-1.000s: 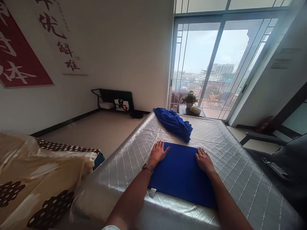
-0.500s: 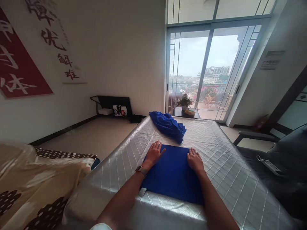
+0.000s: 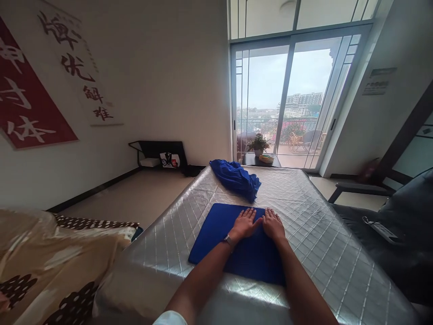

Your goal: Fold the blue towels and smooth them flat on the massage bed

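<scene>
A folded blue cloth (image 3: pixel 211 232), flat and roughly rectangular, lies on the silver quilted table cover (image 3: pixel 321 230). My left hand (image 3: pixel 245 224) rests on it with palm down and fingers stretched out. Beside it, on the cloth's right part near the far edge, my right hand (image 3: pixel 273 224) also lies flat. The two thumbs almost meet. Beyond the folded cloth sits a second blue cloth (image 3: pixel 235 178), crumpled in a loose heap. My forearms hide part of the folded cloth's near edge.
On the left is a seat draped with a tan patterned blanket (image 3: pixel 67 262). A dark sofa (image 3: pixel 365 225) with a white power strip (image 3: pixel 382 232) stands at right. Past the table's far end, a small black table (image 3: pixel 248 160) holds a potted plant (image 3: pixel 259 144) before sliding glass doors.
My left hand has slid right across the folded cloth, from its left edge to beside my right hand. My right hand stays in nearly the same place on the cloth.
</scene>
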{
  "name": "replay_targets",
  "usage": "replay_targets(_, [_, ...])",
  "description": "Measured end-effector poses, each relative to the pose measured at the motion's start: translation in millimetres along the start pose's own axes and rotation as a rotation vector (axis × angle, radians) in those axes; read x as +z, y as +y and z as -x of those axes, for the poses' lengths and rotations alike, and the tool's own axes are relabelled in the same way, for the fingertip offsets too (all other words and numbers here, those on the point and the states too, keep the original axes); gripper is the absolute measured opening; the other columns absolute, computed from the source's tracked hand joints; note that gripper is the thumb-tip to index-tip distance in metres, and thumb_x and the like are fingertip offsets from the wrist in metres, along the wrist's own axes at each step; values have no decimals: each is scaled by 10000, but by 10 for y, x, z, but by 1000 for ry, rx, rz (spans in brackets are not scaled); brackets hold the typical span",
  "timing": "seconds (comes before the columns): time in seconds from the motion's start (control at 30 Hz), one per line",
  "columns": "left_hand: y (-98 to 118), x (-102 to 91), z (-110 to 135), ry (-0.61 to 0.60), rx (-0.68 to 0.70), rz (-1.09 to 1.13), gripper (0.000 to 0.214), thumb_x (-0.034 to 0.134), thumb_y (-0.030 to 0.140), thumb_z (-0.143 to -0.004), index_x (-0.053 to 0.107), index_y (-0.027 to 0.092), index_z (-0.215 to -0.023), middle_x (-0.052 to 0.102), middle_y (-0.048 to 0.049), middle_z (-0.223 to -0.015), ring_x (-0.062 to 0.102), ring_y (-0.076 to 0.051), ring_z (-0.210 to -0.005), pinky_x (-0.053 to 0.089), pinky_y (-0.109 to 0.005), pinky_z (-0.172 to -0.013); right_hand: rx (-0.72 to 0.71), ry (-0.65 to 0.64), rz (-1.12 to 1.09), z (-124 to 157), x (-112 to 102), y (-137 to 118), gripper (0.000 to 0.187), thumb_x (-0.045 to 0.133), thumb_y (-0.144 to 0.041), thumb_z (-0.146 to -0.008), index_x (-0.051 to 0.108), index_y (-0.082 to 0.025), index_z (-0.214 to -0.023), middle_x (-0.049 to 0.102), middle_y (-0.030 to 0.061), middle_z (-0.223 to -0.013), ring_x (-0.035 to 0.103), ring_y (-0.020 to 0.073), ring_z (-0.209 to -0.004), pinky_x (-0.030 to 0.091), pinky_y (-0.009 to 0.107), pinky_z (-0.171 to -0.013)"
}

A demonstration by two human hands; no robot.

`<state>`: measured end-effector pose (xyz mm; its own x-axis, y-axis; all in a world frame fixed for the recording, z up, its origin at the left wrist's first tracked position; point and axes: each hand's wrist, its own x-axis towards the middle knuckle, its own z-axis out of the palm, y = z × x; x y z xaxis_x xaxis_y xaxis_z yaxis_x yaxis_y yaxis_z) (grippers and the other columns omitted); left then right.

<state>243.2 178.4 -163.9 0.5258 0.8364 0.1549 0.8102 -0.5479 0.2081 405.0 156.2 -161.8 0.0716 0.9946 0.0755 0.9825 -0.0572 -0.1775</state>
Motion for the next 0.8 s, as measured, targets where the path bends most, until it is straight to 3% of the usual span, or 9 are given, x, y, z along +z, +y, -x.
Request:
replay_targets(0.2, [-1029, -365, 483, -15, -300, -69, 847, 81, 685, -998, 293, 110, -1582, 252, -127, -1650, 193, -263, -1534, 166, -461, -1248, 19, -7, 8, 5, -35, -13, 622, 174, -336, -1020, 281, -83, -1578, 250, 77, -1656, 173, 174, -1533, 120, 356, -1236])
replay_targets(0.3, [-1318, -409, 654, 8, -345, -72, 890, 77, 715, -981, 279, 91, -1583, 237, -142, -1651, 203, -269, -1532, 175, -450, -1244, 24, -7, 27, 8, -42, -13, 615, 175, -323, -1019, 295, -85, -1573, 253, 80, -1655, 178, 172, -1532, 130, 357, -1234])
replay_targets(0.57, [-1297, -377, 686, 79, -351, -32, 906, 91, 735, -968, 300, 99, -1579, 276, -133, -1644, 208, -271, -1531, 173, -439, -1249, 19, 13, 114, 130, -189, -94, 602, 197, -272, -1008, 332, -58, -1554, 306, 100, -1635, 191, 195, -1530, 108, 381, -1241])
replay_targets(0.67, [-1284, -382, 689, 94, -352, -21, 909, 94, 729, -972, 308, 82, -1573, 270, -143, -1643, 216, -266, -1529, 169, -428, -1251, 2, 6, 171, 345, -219, -79, 608, 207, -299, -1012, 322, -56, -1557, 286, 97, -1641, 181, 210, -1533, 113, 397, -1245])
replay_targets(0.8, [-1269, -366, 682, 107, -362, -11, 876, 91, 703, -985, 326, 92, -1568, 275, -140, -1641, 226, -258, -1526, 167, -419, -1250, -46, -29, 188, 753, -102, -24, 630, 179, -347, -1019, 313, -60, -1563, 248, 106, -1648, 156, 227, -1537, 177, 420, -1237])
